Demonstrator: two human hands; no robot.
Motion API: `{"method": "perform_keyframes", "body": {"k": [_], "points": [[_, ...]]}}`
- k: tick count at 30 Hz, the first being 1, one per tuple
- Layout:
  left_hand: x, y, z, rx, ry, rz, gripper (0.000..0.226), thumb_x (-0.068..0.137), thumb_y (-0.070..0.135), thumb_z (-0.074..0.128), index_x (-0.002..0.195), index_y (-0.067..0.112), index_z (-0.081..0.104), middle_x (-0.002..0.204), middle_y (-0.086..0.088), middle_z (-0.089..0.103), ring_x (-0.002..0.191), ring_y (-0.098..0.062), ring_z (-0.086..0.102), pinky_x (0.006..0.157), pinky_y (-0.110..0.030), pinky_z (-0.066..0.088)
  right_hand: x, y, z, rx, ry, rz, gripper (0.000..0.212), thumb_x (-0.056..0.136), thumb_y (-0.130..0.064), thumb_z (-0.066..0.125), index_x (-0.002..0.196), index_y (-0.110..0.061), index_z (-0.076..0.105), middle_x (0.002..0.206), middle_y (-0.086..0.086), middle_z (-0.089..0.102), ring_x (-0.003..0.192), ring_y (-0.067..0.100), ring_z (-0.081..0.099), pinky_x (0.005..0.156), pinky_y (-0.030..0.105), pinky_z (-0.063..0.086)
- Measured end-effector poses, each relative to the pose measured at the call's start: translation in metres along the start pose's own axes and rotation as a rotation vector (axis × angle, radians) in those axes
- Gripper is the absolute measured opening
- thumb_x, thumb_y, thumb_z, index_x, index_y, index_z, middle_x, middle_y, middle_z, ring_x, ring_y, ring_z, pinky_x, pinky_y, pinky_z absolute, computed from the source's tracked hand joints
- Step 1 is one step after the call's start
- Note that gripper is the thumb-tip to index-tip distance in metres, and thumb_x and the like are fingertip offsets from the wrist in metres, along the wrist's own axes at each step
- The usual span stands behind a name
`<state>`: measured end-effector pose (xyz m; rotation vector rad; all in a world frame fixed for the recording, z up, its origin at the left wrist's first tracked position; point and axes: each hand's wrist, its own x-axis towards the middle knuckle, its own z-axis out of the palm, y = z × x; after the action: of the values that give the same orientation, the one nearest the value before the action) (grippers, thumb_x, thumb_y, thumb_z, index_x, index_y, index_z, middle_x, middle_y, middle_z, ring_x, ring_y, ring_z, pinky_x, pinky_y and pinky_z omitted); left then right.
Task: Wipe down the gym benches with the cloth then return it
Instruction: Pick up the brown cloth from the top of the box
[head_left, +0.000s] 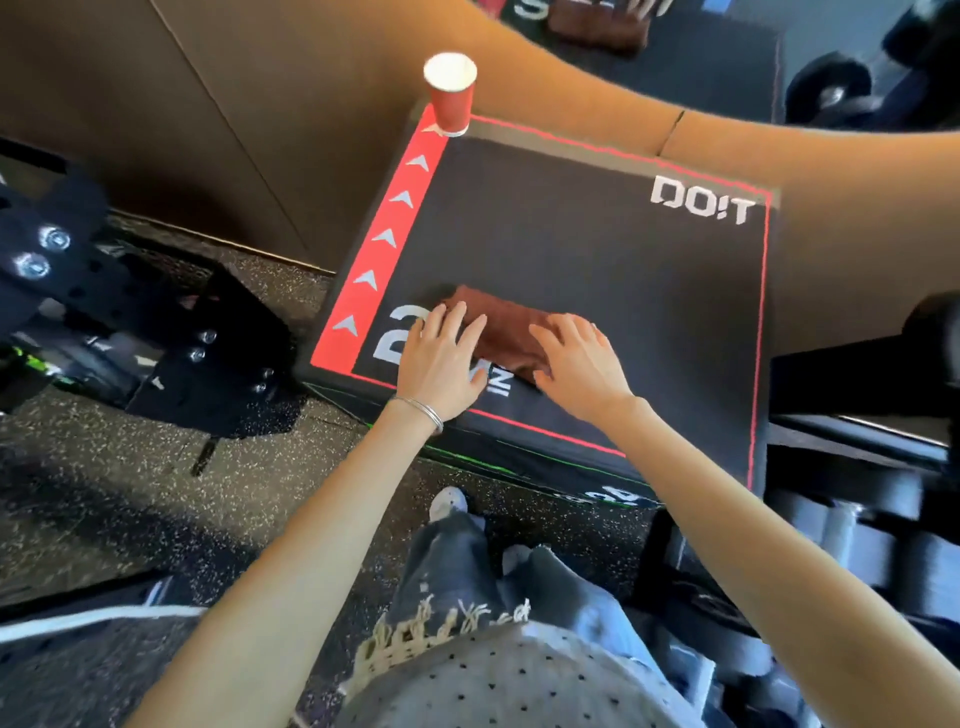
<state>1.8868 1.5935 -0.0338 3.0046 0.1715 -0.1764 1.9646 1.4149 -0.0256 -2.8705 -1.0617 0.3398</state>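
A folded brown cloth (506, 327) lies flat near the front left corner of a black padded box (597, 260) with a red border and white lettering. My left hand (441, 358) rests with spread fingers on the cloth's left edge. Over the cloth's right end lies my right hand (582, 364), fingers also spread and pressing down. Neither hand is closed around the cloth; the palms hide part of it.
A red paper cup (450, 96) stands on the box's far left corner. A brown wall runs behind. Black machine parts with bolts (78, 291) sit to the left, dumbbells (857, 540) to the right, on speckled rubber floor (156, 467).
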Motion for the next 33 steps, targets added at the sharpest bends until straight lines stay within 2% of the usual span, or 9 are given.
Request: {"method": "perform_keyframes", "body": {"k": [7,12,15,20,23,25,29,33], "points": [[0.047,-0.022,0.003,0.028,-0.104,0.161,0.069,0.087,0.036,0.056,0.147,0.019,0.027,0.157,-0.007,0.019,0.144,-0.028,0.017,0.116,-0.046,0.017,0.031,0.001,0.014,0.009,-0.063,0.059,0.067,0.089,-0.042,0.057,0.145,-0.016,0.03,0.148,0.012,0.031,0.139,0.031,0.022,0.114,0.052,0.015],[0.052,-0.036,0.008,0.058,-0.119,0.168,0.074,0.087,0.037,0.058,0.148,0.016,0.023,0.157,-0.011,0.018,0.144,-0.029,0.016,0.117,-0.045,0.018,0.047,-0.019,0.026,-0.009,-0.104,0.092,0.073,0.089,-0.05,0.055,0.148,-0.026,0.02,0.152,0.009,0.024,0.139,0.034,0.019,0.105,0.069,0.019],[0.05,-0.05,0.011,0.046,-0.115,0.137,0.074,0.087,0.036,0.058,0.148,0.018,0.022,0.157,-0.009,0.019,0.144,-0.028,0.016,0.117,-0.045,0.018,0.056,-0.024,0.033,-0.06,-0.082,0.063,0.068,0.09,-0.053,0.049,0.148,-0.033,0.018,0.15,0.01,0.026,0.135,0.035,0.024,0.101,0.072,0.019],[0.048,-0.054,0.012,0.015,-0.1,0.165,0.071,0.085,0.032,0.061,0.147,0.018,0.029,0.156,-0.005,0.023,0.144,-0.025,0.018,0.117,-0.043,0.017,0.058,-0.022,0.032,-0.111,-0.044,0.0,0.055,0.094,-0.046,0.047,0.144,-0.031,0.031,0.142,0.01,0.038,0.124,0.035,0.037,0.1,0.065,0.027],[0.051,-0.049,0.015,-0.012,-0.097,0.221,0.07,0.086,0.028,0.061,0.147,0.014,0.028,0.156,-0.003,0.023,0.145,-0.021,0.017,0.119,-0.037,0.013,0.05,-0.013,0.033,-0.095,-0.003,0.001,0.055,0.092,-0.046,0.052,0.142,-0.031,0.035,0.141,0.007,0.042,0.124,0.033,0.039,0.1,0.061,0.028],[0.051,-0.045,0.017,-0.051,-0.104,0.225,0.068,0.087,0.024,0.061,0.146,0.014,0.029,0.154,-0.003,0.028,0.143,-0.019,0.023,0.119,-0.034,0.013,0.044,-0.01,0.035,-0.101,0.002,0.013,0.059,0.089,-0.045,0.057,0.142,-0.03,0.037,0.14,0.007,0.043,0.123,0.035,0.04,0.098,0.061,0.03],[0.054,-0.042,0.012,-0.103,-0.073,0.179,0.059,0.083,0.021,0.066,0.138,0.012,0.045,0.142,-0.006,0.047,0.13,-0.023,0.044,0.114,-0.034,0.024,0.049,-0.02,0.033,-0.173,-0.026,0.02,0.059,0.089,-0.044,0.057,0.141,-0.027,0.037,0.137,0.011,0.045,0.117,0.038,0.044,0.091,0.059,0.037],[0.044,-0.047,0.01,-0.089,-0.053,0.17,0.054,0.079,0.024,0.069,0.129,0.01,0.053,0.132,-0.007,0.056,0.12,-0.027,0.051,0.106,-0.036,0.033,0.05,-0.026,0.032,-0.267,-0.034,-0.073,0.053,0.091,-0.037,0.055,0.14,-0.026,0.039,0.13,0.011,0.051,0.108,0.035,0.051,0.078,0.051,0.045]]}}
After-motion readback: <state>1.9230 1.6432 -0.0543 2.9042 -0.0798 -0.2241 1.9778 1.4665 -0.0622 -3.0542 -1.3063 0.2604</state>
